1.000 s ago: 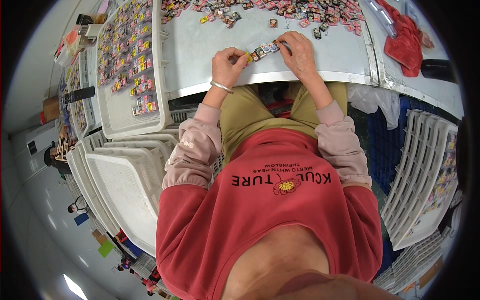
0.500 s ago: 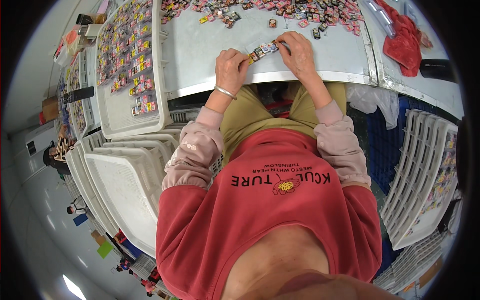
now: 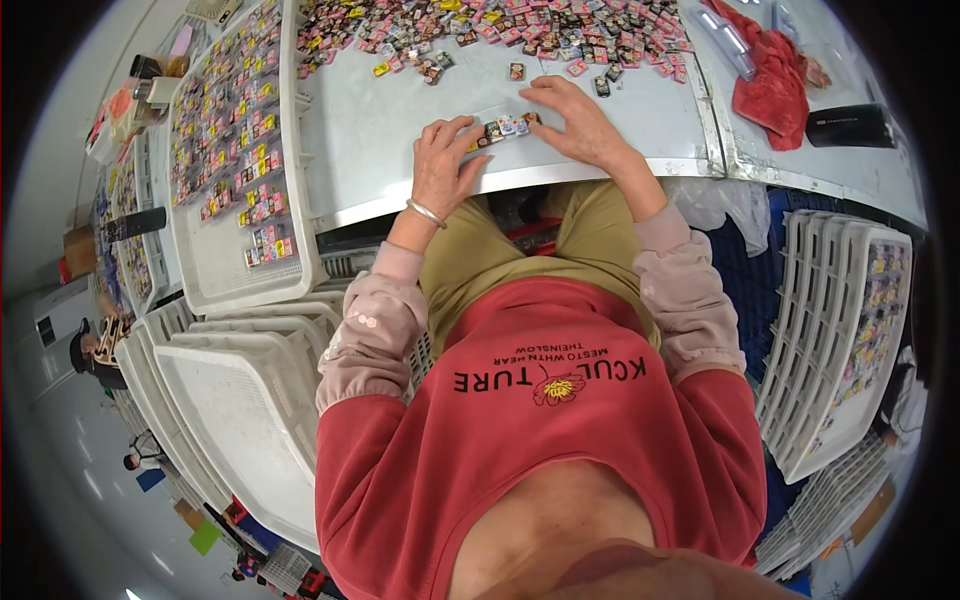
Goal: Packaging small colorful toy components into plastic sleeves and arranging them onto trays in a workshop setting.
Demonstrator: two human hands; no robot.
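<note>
**A short row of small packets held between two hands on the tabletop**

A short row of small packets [image 3: 503, 127] is seen lying on the pale grey tabletop [image 3: 380, 130], close to its near edge. The row is bracketed by both hands. The left hand [image 3: 443, 165] is laid flat beside the row's left end, its fingers loosely spread and its fingertips touching or just short of the first packet; a thin bracelet [image 3: 425, 212] is worn at that wrist. The right hand [image 3: 575, 120] is placed at the row's right end, with the fingers [image 3: 540, 88] stretched out over the tabletop and the thumb set against the last packet. Neither grip is closed: the packets are pressed lightly from both ends rather than pinched or lifted, though the exact contact under the fingertips cannot be told.

Farther back on the tabletop, a wide scatter of loose packets [image 3: 520, 25] in pink, yellow and dark colours is spread, well apart from the row. To the left, a white tray [image 3: 300, 180] is filled with packets set out in ordered groups, and a stack of empty white trays [image 3: 240, 420] is seen below it. To the right, a red cloth [image 3: 765, 75] and a black box [image 3: 850, 125] are lying on the neighbouring surface, and further white trays [image 3: 850, 330] are stacked at the right side.
</note>
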